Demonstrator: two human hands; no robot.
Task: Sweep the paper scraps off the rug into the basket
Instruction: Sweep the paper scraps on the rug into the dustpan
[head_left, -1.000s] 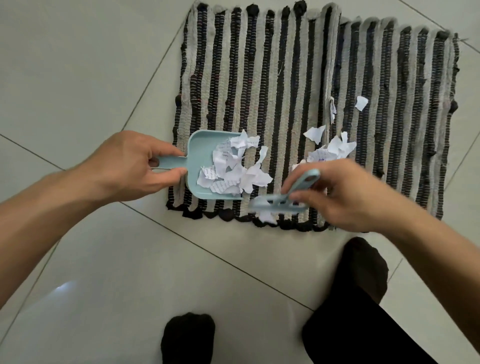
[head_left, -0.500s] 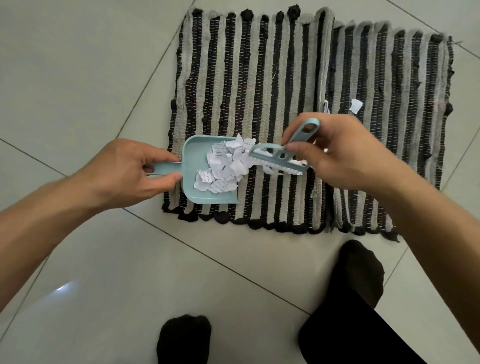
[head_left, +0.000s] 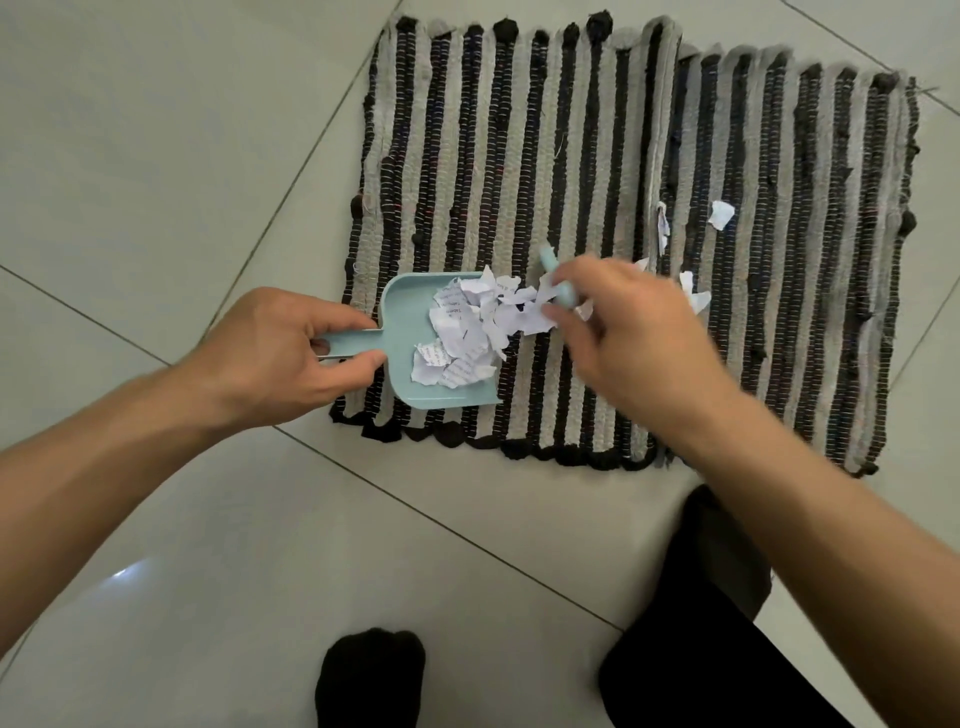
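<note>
Pale blue plastic is what I steer by: the dustpan (head_left: 415, 338) sits on the near left corner of the rug (head_left: 623, 208), its mouth facing right. My left hand (head_left: 270, 358) grips the pan's handle, fingers and thumb curled round it. My right hand (head_left: 623, 338), blurred, is just right of the pan's mouth and closed round the brush (head_left: 558, 283), of which only a bit of handle shows above the knuckles; the bristles are hidden.

Most scraps (head_left: 467, 332) are heaped in the pan, spilling over its lip onto the rug. A few more peek out just beyond my right hand, and 2 loose scraps (head_left: 722, 214) lie further right of the pan, toward the rug's far side. No basket is in view, so I judge tipping out comes later.

For this stroke I would keep the pan's lip pressed flat into the weave so paper cannot slide under it, and draw the brush toward the pan in short, low strokes. The ribbed rug looks likely to snag thin paper, so flicking hard could scatter the heap already gathered. Then I would fetch the 2 strays and keep the pan level.
</note>
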